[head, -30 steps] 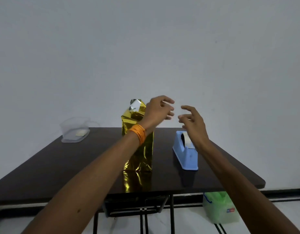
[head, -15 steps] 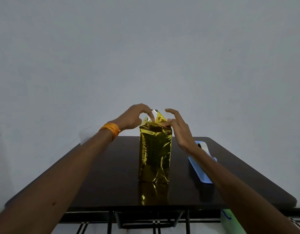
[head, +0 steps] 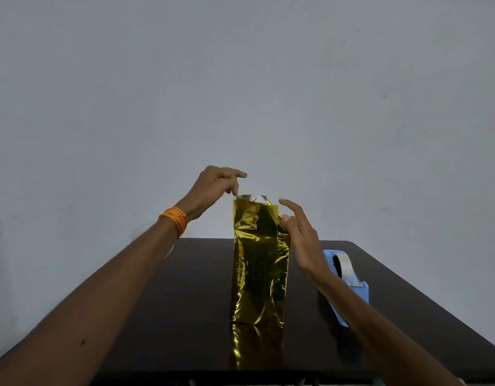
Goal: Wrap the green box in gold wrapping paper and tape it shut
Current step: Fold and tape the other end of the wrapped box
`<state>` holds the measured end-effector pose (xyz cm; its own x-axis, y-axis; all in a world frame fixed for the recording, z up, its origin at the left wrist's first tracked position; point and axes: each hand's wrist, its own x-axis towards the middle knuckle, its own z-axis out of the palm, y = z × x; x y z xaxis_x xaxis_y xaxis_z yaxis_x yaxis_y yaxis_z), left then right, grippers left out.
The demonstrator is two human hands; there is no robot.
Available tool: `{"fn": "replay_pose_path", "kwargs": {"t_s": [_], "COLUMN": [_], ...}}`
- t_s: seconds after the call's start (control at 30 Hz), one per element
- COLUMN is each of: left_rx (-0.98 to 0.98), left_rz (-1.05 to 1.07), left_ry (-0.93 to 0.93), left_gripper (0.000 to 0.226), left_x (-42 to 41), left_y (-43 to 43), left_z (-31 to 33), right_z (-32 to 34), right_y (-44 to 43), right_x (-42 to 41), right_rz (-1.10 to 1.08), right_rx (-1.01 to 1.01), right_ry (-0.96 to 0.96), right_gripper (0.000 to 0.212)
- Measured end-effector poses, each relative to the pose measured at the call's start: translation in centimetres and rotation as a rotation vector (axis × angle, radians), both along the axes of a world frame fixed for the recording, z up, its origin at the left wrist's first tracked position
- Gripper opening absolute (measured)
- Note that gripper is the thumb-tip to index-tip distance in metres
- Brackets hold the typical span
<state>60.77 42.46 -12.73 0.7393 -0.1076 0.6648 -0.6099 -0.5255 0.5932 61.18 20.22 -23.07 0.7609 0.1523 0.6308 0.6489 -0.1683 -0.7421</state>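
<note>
Box [head: 259,260], gold-wrapped: upright, worktop [head: 185,302] centre. Your left hand [head: 213,185]: curled fingers [head: 232,188] at its top left corner; whether they pinch, cannot tell. Your right hand [head: 302,240]: fingers released, thumb against its right side. Dispenser [head: 362,293]: right edge.

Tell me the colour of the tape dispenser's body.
The tape dispenser is light blue; the head view shows it.

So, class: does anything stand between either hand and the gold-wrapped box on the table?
Nothing visible does. The left hand is at the top left corner of the gold-wrapped box, and the right hand is open right beside its upper right edge. The tape dispenser stands off to the right.
</note>
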Motion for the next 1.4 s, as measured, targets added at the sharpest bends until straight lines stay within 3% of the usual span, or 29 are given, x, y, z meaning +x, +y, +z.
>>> {"fn": "replay_pose_path", "kwargs": {"t_s": [0.17, 0.3, 0.43, 0.93, 1.13, 1.3, 1.4], "left_rx": [-0.399, -0.678, -0.612, -0.573, -0.575, -0.587, -0.588], "left_rz": [0.079, 0.086, 0.005, -0.079, -0.105, -0.108, -0.102], "left_ry": [-0.047, 0.173, 0.27, 0.404, 0.426, 0.43, 0.431], "left_gripper": [0.02, 0.013, 0.015, 0.02, 0.017, 0.021, 0.019], "left_x": [-0.4, -0.5, -0.5, 1.2, 1.0, 0.5, 0.4], "left_y": [0.7, 0.9, -0.2, -1.4, -1.2, -1.3, -1.2], "left_z": [-1.5, -8.0, -11.5, -9.8, -9.5, -9.5, -9.3], "right_z": [-0.1, 0.0, 0.0, 1.4, 3.5, 5.6, 6.3], "right_y": [0.3, 0.3, 0.4, 0.1, 1.4, 4.1, 4.6], "right_x": [-0.1, -0.4, -0.4, -1.1, -3.2, -4.7, -4.4], "right_rz": [0.003, -0.003, -0.01, -0.03, -0.136, -0.341, -0.256], "right_rx": [0.015, 0.029, 0.022, -0.018, -0.01, -0.368, -0.219], "right_ry": [0.005, 0.008, 0.009, 0.026, -0.103, -0.255, -0.138], "right_gripper": [0.035, 0.035, 0.035, 0.034, 0.054, 0.074, 0.065]}}
